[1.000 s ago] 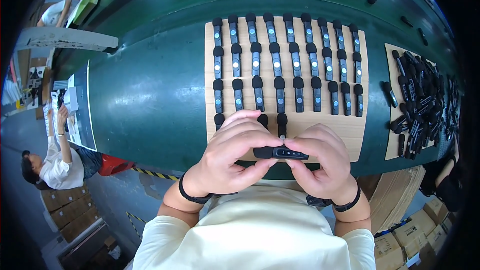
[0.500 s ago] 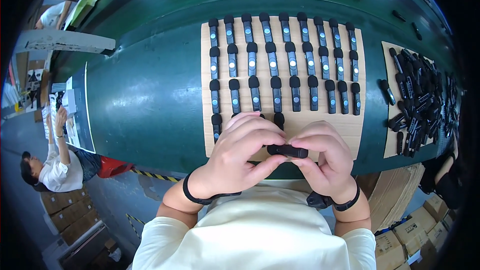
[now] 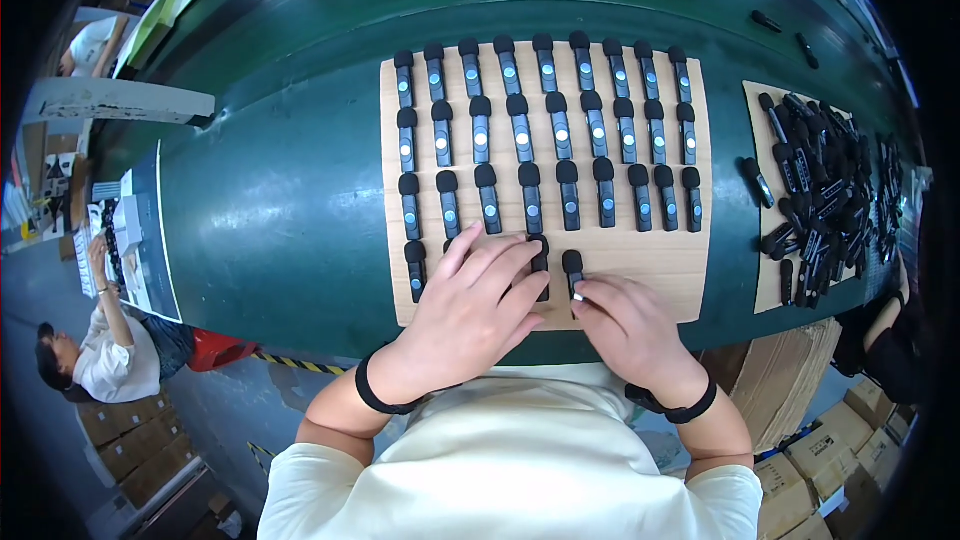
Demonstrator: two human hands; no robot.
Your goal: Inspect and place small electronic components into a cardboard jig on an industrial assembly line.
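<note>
Small black clip-on microphones with foam tips stand in rows on a wooden board [image 3: 640,250], most showing a round light spot. At the near edge, my right hand [image 3: 632,328] pinches the lower end of one microphone [image 3: 573,264], foam tip pointing away from me; a small whitish spot shows by the fingertips. My left hand [image 3: 475,300] reaches over the nearest row with its fingers apart, covering part of it. Beside its fingertips lies another microphone [image 3: 541,282], partly hidden. Further left in that row is a microphone [image 3: 416,275] in plain sight.
To the right, a second board [image 3: 765,285] bears a heap of loose microphones [image 3: 820,190], with one microphone [image 3: 757,182] beside it. Several dark pieces lie at the far right of the green table [image 3: 280,190]. A co-worker [image 3: 110,350] works at the left; cartons [image 3: 800,465] stand at lower right.
The microphone held between both hands has been turned lengthwise and brought down to the board in my right hand. My left hand has let go. The view has shifted slightly.
</note>
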